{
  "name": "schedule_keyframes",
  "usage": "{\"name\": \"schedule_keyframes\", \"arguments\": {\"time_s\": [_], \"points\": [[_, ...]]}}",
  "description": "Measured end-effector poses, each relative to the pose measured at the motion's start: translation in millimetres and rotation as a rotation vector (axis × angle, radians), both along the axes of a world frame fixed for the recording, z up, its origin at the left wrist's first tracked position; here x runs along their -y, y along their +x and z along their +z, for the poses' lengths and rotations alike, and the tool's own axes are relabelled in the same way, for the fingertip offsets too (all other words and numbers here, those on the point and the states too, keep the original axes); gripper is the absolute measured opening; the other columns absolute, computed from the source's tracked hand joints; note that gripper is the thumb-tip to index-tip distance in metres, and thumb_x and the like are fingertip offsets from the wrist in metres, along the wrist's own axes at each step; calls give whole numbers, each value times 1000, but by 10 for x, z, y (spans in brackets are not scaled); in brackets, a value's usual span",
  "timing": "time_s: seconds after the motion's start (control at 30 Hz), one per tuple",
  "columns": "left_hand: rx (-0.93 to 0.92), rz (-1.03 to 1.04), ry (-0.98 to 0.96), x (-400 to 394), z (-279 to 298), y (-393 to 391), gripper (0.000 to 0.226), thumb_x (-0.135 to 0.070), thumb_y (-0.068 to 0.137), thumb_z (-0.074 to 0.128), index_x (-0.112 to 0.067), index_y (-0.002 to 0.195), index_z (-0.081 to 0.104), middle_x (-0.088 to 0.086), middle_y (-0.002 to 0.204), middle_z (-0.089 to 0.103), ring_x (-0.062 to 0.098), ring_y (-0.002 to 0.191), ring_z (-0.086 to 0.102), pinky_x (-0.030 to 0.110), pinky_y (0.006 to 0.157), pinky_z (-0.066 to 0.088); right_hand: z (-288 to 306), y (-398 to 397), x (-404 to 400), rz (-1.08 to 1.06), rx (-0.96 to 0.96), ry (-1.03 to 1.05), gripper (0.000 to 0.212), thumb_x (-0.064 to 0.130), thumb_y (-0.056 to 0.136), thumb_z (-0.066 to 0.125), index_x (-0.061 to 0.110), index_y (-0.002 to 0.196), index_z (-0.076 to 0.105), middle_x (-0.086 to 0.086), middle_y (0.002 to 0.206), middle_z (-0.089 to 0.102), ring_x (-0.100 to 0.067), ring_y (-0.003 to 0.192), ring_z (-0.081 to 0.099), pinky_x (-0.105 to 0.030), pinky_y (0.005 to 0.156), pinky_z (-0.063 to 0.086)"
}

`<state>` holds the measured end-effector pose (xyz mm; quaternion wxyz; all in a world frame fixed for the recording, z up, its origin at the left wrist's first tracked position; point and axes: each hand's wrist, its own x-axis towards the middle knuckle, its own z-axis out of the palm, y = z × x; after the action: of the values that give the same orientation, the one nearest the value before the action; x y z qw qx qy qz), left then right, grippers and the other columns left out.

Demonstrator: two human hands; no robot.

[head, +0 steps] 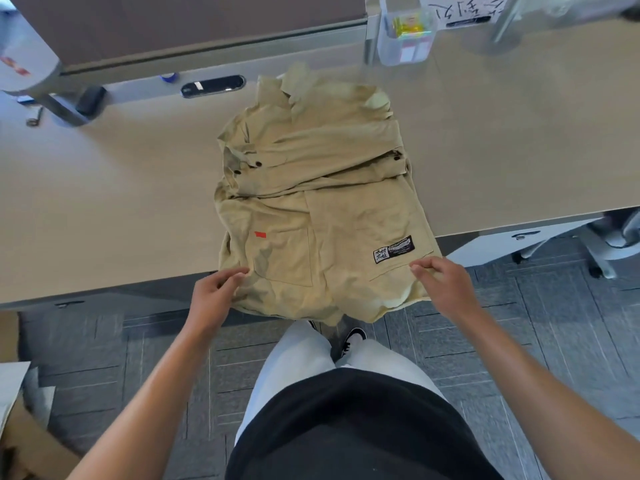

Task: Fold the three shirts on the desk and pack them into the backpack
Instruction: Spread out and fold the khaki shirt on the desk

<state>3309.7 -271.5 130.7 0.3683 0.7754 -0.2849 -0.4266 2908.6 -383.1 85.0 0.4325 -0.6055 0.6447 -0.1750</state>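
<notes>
Right now my left hand [214,292] pinches the hem of the tan shirt [311,188] at its seven o'clock corner, fingers curled together with the cloth caught between thumb and fingertips. My right hand [441,280] does the same at the five o'clock corner, just below the black label [394,249] sewn on that side; its fingers are bunched and bent down onto the fabric.

This shirt lies on the desk [104,188] in front of me, collar toward twelve o'clock, with both sleeves folded across the chest so the cuffs and their dark buttons sit in a band through the middle. Its lower part hangs over the desk's near edge toward my legs. A small red tag [260,234] shows on the pocket at the eight o'clock side of the shirt.

At one o'clock, near the far edge of the desk, stands a clear plastic holder [405,36] with something yellow inside. At eleven o'clock a dark oval cable slot [213,85] is set into the desk, and a grey partition [190,26] rises behind it. Cardboard [31,441] lies on the floor at eight o'clock.
</notes>
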Motion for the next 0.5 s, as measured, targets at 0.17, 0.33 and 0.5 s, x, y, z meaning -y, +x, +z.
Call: {"name": "schedule_keyframes", "arguments": {"time_s": [0.17,0.33,0.5], "points": [[-43,33,-61,196,275,-9,21,-17,102,62,-15,116,79,-3,116,75,3,114,64,26,94,50,474,73,177,-51,85,-30,21,34,100,68,17,98,80,3,83,76,-11,79,68,-30,76,53],[-54,74,-172,788,610,117,22,-13,102,61,-10,117,77,-3,113,75,-1,107,66,19,89,49,905,367,797,-51,137,-128,23,33,100,68,14,96,81,1,74,74,-10,71,66,-31,72,53],[-121,147,-224,1601,806,398,23,-13,101,59,-6,111,78,12,109,77,22,102,71,37,92,56,1146,794,1585,-71,142,-197,24,33,100,66,14,94,80,6,76,71,-3,69,62,-33,71,49]]}}
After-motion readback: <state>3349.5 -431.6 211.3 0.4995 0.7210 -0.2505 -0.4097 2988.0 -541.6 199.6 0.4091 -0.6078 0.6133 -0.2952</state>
